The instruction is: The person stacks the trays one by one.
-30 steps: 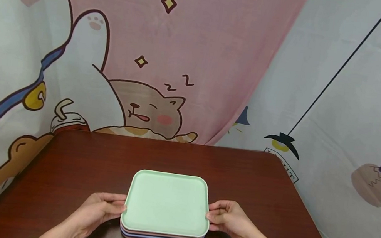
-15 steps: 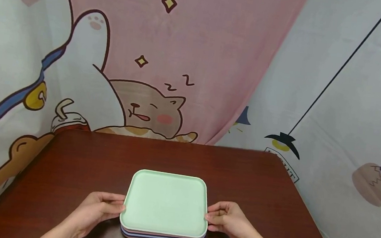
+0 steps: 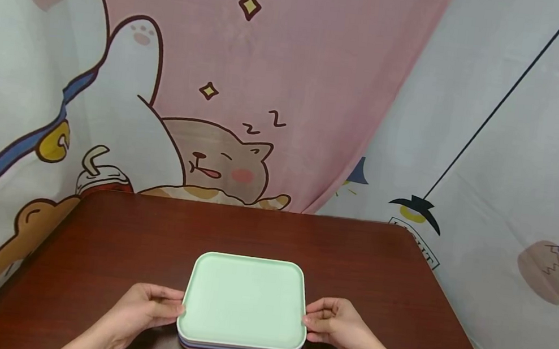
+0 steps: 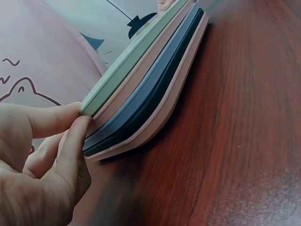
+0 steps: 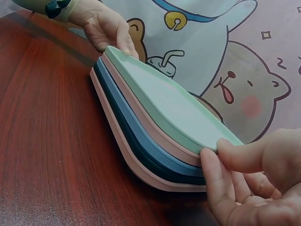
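A stack of several flat trays lies on the dark wooden table (image 3: 151, 229), a mint green tray (image 3: 244, 299) on top. Under it the wrist views show a pink tray (image 5: 155, 129), a dark blue tray (image 4: 141, 108) and another pink one. My left hand (image 3: 177, 306) pinches the green tray's left edge, thumb above and a finger beneath (image 4: 77, 120). My right hand (image 3: 309, 321) pinches the right edge in the same way (image 5: 211, 150). In the right wrist view the green tray (image 5: 164, 96) rests on the stack, with the left hand (image 5: 113, 33) at its far end.
A cartoon-printed curtain (image 3: 248, 80) hangs close behind the table's back edge, and a pale printed cloth (image 3: 516, 165) closes off the right side. Bare tabletop surrounds the stack on the left, on the right and behind it.
Almost nothing has changed: both hands stay at the green tray's side edges, and the stack sits a touch lower in the view.
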Demonstrator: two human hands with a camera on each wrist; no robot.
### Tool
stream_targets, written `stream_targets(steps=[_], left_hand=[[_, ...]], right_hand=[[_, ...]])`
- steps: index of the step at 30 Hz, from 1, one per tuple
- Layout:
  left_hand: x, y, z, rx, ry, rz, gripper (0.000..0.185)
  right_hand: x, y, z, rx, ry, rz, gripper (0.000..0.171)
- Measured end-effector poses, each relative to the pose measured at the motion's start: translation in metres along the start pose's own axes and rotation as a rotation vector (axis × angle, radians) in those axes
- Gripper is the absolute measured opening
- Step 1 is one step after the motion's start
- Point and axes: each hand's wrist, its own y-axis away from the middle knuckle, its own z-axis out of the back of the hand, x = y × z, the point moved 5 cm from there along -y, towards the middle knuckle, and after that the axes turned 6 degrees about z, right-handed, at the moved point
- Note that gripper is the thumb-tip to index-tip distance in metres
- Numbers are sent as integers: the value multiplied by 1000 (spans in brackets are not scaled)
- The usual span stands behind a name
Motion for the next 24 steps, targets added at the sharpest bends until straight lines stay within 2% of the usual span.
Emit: stream_targets(steps=[10,24], left_hand=[[0,2,0,-14,-26,1,46],[0,5,8,-75,-1,8,47]], right_hand=[[-4,2,2,30,7,14,25],[4,11,7,4,54,6,35]])
